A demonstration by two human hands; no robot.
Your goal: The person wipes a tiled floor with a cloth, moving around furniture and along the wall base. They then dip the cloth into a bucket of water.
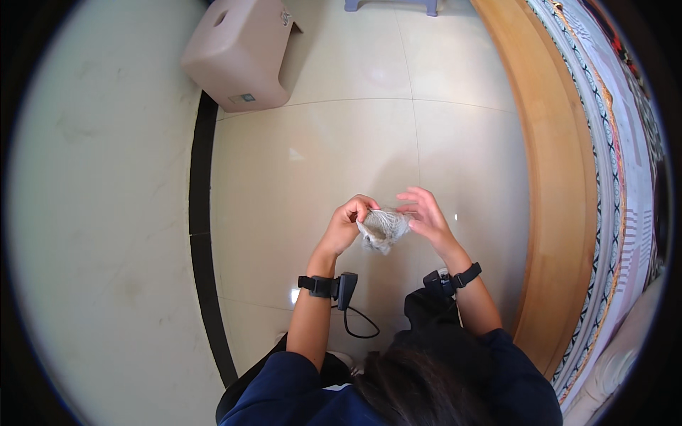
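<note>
A small piece of grey-white knitted or netted material [384, 228] hangs between my hands, above the tiled floor. My left hand [349, 221] pinches its upper left edge between thumb and fingers. At its right side is my right hand [426, 218], with fingers spread and the thumb close to the material; whether the fingertips touch it cannot be told. The piece looks loose and crumpled at its lower end. Each wrist wears a black strap with a small device, and a black cable loops from the left one.
A pinkish plastic stool [240, 58] stands at the upper left by the wall. The legs of a grey-blue stool [391, 6] show at the top edge. Along the right runs a wooden bed frame [559, 186] with layered patterned bedding [634, 213]. A black skirting strip [201, 186] borders the floor at left.
</note>
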